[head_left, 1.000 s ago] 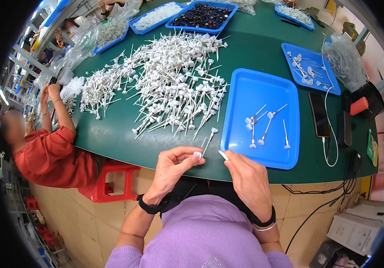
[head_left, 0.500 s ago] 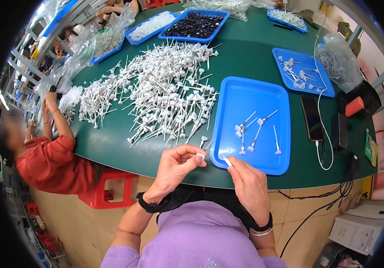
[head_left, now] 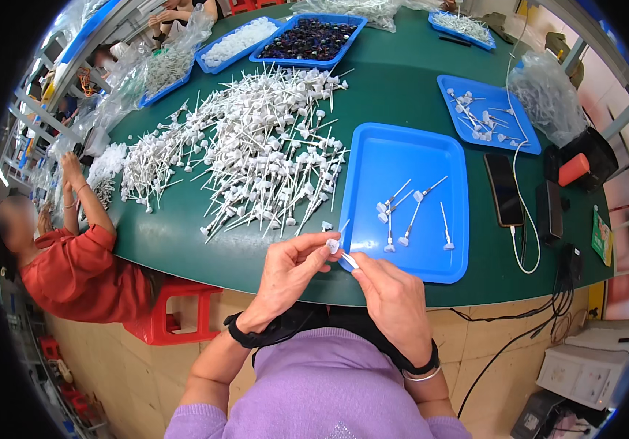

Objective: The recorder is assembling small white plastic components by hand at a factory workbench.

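My left hand point(head_left: 291, 269) pinches a small part with a white head point(head_left: 333, 246) between thumb and fingers; its thin stem points up and away. My right hand point(head_left: 395, 298) grips a slim white pointed tool point(head_left: 349, 260), perhaps tweezers, its tip at the white head. Both hands meet over the table's near edge, by the lower left corner of a blue tray point(head_left: 411, 146). Several white-headed stick parts point(head_left: 418, 196) lie in that tray. Left of it spreads a large pile of similar white stick parts point(head_left: 270, 139).
Farther right sit a second blue tray point(head_left: 490, 99) with stick parts, a phone point(head_left: 503, 190) on a white cable, and a dark box point(head_left: 549, 212). Trays of dark pieces point(head_left: 314, 40) and white pieces point(head_left: 237, 44) stand at the back. A person in red point(head_left: 73, 267) works at the left.
The right hand has moved left, bringing the white tool to the part in my left hand. The part's white head is now turned more into view. The whole view has shifted slightly.
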A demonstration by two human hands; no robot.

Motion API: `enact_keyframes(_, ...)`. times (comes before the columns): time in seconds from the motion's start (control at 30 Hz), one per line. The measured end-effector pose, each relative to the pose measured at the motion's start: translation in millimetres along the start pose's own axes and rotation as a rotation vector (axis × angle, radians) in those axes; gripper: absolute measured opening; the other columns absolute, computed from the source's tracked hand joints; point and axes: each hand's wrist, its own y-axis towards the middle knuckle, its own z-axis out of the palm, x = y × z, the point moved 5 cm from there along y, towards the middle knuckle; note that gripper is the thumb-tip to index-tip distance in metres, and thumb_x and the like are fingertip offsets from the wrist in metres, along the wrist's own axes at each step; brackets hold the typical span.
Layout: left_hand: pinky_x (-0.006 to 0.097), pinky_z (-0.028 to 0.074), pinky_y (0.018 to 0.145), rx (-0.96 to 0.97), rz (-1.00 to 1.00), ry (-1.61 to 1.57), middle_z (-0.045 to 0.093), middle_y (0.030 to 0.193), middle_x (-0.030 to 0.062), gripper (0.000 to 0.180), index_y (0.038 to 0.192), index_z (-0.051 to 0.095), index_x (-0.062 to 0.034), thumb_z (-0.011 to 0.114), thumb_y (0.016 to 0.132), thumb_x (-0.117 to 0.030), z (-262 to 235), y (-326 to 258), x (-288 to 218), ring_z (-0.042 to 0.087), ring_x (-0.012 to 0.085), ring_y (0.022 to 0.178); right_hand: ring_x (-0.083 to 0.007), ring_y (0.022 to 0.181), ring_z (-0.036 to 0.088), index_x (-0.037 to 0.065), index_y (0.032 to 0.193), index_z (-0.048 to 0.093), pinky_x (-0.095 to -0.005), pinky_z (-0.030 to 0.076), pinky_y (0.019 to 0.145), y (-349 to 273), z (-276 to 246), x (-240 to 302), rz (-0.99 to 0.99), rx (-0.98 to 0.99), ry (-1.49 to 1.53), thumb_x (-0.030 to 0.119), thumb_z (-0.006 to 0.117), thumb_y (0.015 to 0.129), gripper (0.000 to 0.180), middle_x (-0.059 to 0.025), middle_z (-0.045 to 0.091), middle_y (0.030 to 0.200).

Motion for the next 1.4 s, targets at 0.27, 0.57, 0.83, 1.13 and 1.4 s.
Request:
enact_keyframes(0.27, 0.023, 0.055, 0.075, -0.072, 0.070, 0.051, 0.074, 0.103, 0.0088, 0.028, 0.124, 0.066, 0.0018, 0.064, 0.097, -0.006, 4, -4, -4, 0.069, 0.0102, 0.093, -0.0297, 0.056, 0.062, 0.010, 0.118, 0.063, -0.0414, 0.047, 0.049, 6, 3, 9, -0.002, -0.057, -0.149, 0.016, 0.065, 0.095, 0.024, -0.0097, 0.056, 0.073)
enact_keyframes(0.57, 0.023, 0.055, 0.077, -0.099, 0.089, -0.009, 0.074, 0.108, 0.0102, 0.027, 0.122, 0.065, 0.0037, 0.066, 0.096, -0.003, 5, -8, -2, 0.070, 0.0124, 0.097, -0.0284, 0.057, 0.063, 0.010, 0.119, 0.063, -0.0405, 0.048, 0.050, 5, 4, 13, -0.004, -0.075, -0.203, 0.016, 0.064, 0.095, 0.025, -0.0092, 0.057, 0.075)
enact_keyframes(0.83, 0.024, 0.057, 0.078, -0.114, 0.098, -0.023, 0.073, 0.108, 0.0106, 0.026, 0.120, 0.065, 0.0037, 0.066, 0.094, 0.000, 3, -10, 1, 0.071, 0.0153, 0.098, -0.0287, 0.058, 0.064, 0.009, 0.117, 0.062, -0.0402, 0.049, 0.050, 6, 5, 15, -0.014, -0.068, -0.194, 0.013, 0.063, 0.094, 0.023, -0.0089, 0.058, 0.077)
enact_keyframes(1.13, 0.024, 0.056, 0.081, -0.152, 0.306, 0.426, 0.073, 0.105, 0.0106, 0.027, 0.120, 0.065, 0.0046, 0.067, 0.093, 0.002, 5, -15, -10, 0.070, 0.0141, 0.096, -0.0325, 0.058, 0.064, 0.007, 0.113, 0.061, -0.0424, 0.049, 0.049, 8, 5, 13, -0.010, -0.023, -0.123, 0.010, 0.062, 0.095, 0.019, -0.0116, 0.059, 0.074)
enact_keyframes(1.4, 0.024, 0.057, 0.076, -0.100, 0.069, -0.085, 0.074, 0.105, 0.0099, 0.025, 0.118, 0.065, 0.0037, 0.067, 0.094, -0.003, -1, -7, 6, 0.072, 0.0148, 0.096, -0.0313, 0.057, 0.063, 0.008, 0.113, 0.062, -0.0413, 0.048, 0.048, 8, -2, 8, -0.027, -0.062, -0.092, 0.014, 0.064, 0.094, 0.020, -0.0107, 0.059, 0.074)
